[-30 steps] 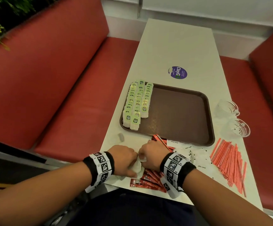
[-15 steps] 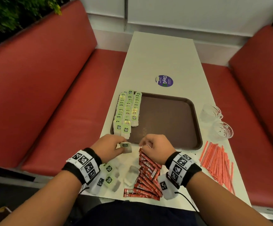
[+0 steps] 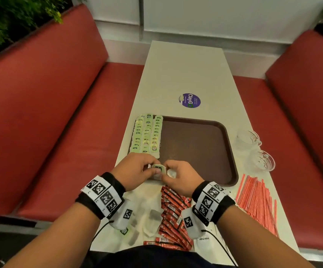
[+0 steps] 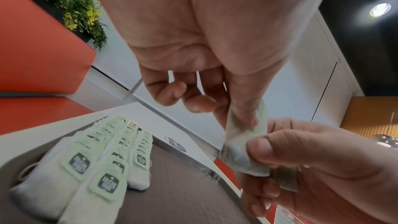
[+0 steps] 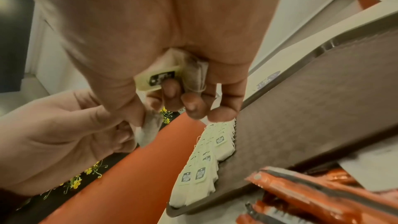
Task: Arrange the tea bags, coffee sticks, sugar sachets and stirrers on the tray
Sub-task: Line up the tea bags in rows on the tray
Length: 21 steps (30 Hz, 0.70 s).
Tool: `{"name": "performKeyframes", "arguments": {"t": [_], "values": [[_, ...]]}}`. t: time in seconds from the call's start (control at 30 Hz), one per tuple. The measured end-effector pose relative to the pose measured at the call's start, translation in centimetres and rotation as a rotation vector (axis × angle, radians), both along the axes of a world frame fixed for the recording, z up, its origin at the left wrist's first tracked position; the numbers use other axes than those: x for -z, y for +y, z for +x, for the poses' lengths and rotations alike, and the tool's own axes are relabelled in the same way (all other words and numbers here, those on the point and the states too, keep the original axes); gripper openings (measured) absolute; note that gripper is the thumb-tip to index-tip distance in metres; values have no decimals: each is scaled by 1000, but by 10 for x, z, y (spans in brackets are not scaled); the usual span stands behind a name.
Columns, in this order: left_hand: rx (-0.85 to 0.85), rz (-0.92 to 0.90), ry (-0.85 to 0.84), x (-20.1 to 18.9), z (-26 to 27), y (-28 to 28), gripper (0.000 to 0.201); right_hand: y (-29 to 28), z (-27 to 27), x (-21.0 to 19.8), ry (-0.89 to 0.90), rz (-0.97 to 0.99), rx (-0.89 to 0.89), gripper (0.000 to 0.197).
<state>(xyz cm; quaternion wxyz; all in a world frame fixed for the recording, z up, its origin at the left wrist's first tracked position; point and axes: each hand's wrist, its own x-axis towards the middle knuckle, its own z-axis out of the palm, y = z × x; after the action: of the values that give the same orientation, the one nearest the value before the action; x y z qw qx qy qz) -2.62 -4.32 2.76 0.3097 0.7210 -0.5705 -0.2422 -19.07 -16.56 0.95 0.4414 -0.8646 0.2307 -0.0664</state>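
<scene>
Tea bag (image 3: 158, 168) pinched by both hands (image 3: 153, 172) over tray's (image 3: 232, 151) near-left edge; right side bare.

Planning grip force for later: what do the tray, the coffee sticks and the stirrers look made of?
Tray: likely hard plastic, brown, matte textured floor, smoother raised rim. Coffee sticks: glossy red printed film or foil, catching highlights. Stirrers: thin red-and-white sticks or tubes; plastic or paper, can't tell.

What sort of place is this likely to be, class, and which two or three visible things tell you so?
Probably a café or fast-food booth: red padded bench seats flank a narrow white table, which carries a brown serving tray and a round "ClayGo" sticker.
</scene>
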Motion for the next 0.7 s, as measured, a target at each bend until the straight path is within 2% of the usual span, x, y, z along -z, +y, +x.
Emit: {"name": "performKeyframes", "arguments": {"t": [0.13, 0.23, 0.3, 0.37, 0.5, 0.6, 0.7], "values": [[4, 13, -11, 0, 8, -14, 7, -6, 6, 5, 9, 21, 74, 17], [-78, 39, -70, 3, 19, -31, 8, -14, 6, 6, 15, 32, 124, 20], [-122, 125, -151, 11, 28, -46, 13, -19, 4, 5, 35, 71, 143, 31], [-139, 254, -178, 22, 35, -59, 15, -24, 2, 5, 44, 127, 175, 34], [-151, 412, -189, 47, 42, -82, 27, -29, 1, 3, 43, 182, 224, 30], [-190, 438, -204, 59, 48, -94, 18, -31, 1, 4, 39, 188, 233, 22], [-269, 424, -239, 64, 50, -100, 27, -36, -1, 8, 46, 195, 234, 10]]}}
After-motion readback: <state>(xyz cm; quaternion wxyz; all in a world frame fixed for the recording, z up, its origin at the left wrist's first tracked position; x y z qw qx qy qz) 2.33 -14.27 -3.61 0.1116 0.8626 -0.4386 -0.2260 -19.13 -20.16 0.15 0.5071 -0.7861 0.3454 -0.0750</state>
